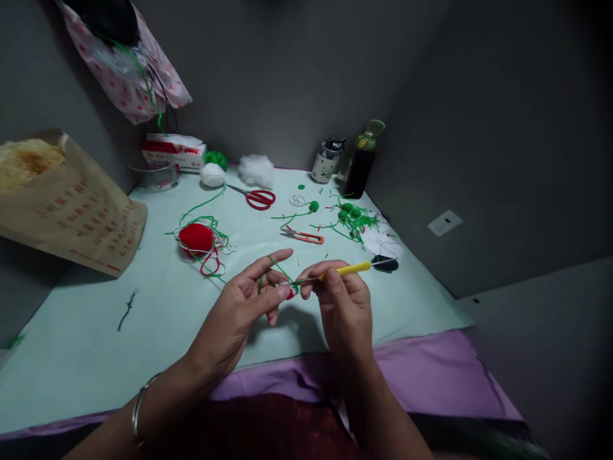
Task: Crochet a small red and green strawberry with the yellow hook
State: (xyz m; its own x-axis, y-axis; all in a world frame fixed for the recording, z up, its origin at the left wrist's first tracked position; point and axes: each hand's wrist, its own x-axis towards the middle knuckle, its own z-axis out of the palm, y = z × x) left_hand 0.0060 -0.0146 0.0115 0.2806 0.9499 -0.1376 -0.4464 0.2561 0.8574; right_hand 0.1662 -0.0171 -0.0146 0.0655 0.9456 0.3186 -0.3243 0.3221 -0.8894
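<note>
Right fingers (338, 289) grip hook (353, 269); bag (90, 220) holds food (33, 161), cup (324, 168) black items (336, 144).

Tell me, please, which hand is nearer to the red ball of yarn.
Left. The left hand is below and right of the red ball in the picture; the right hand is farther right.

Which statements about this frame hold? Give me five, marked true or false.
1. The left hand pinches a small red-and-green piece. True.
2. The right hand holds a yellow-handled hook. True.
3. The red-handled scissors are in the right hand. False: the scissors lie on the table.
4. The bracelet is on the right wrist. False: the bracelet is on the left wrist.
5. Green yarn passes over the left forefinger. True.
</note>
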